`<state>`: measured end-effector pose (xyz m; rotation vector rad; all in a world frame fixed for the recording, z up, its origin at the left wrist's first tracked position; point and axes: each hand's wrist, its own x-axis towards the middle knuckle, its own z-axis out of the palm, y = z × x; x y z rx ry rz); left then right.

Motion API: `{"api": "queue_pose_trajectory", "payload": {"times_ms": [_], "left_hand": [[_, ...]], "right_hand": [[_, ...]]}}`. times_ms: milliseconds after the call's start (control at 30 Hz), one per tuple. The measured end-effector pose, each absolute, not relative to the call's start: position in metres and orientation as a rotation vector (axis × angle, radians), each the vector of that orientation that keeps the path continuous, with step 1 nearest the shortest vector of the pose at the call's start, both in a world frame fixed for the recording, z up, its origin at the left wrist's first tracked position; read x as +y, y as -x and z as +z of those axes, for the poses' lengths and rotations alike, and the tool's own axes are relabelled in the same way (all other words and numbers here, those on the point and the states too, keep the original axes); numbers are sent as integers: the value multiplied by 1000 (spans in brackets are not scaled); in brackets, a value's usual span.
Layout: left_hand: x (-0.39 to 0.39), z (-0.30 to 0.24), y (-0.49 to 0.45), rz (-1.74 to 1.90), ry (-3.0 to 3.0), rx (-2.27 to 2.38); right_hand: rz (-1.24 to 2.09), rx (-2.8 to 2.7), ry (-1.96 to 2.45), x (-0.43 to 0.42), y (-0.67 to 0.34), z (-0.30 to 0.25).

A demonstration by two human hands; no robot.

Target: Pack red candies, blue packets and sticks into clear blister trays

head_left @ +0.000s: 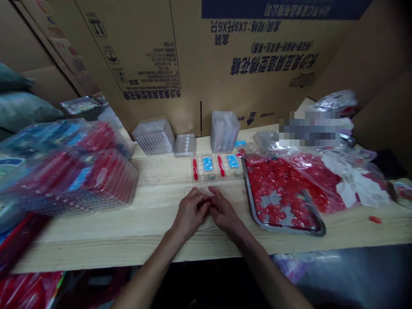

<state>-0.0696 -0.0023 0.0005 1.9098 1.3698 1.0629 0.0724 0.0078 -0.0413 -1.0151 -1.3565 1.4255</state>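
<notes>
A: Your left hand (189, 213) and right hand (223, 210) meet at lower centre of the frame, both closed, fingers pinching a small red plastic piece (207, 201) between them. Most of it is hidden. Confirm?

B: Looks right. How will it handle?

A: My read: light, stiff, smooth, so easy to drop. Keep it in your fingertips, by its edges. I can't make out its exact shape.

B: What's around it?

A: Just ahead of your hands, on the wooden bench (128, 240), a clear blister tray (212, 169) holds red sticks (195, 168) and blue cards (207, 163). To the right, a metal tray (283, 227) holds a spread of red pieces (277, 184), beside a clear bag (322, 180) of more. One loose red bit (375, 219) lies at far right.

B: Left side?

A: Filled clear packs (77, 171) are stacked there. Empty clear trays (154, 137) stand at upper centre against a cardboard carton (257, 56).
</notes>
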Motion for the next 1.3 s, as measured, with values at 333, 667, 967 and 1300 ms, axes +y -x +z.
{"api": "queue_pose_trajectory", "payload": {"times_ms": [333,667,967,1300], "left_hand": [[1,-4,73,1194,-867,1148],[-6,6,67,1207,-711,1071],[-8,-7,71,1248,-998,1227],[-12,6,78,1186,-1512,1274]], "right_hand": [[1451,-1443,960,13,-83,-22],[1207,-1496,1042,12,-70,-28],[1000,-1714,1159,6,-73,-10],[860,-1990,1192,1,-74,-4]]}}
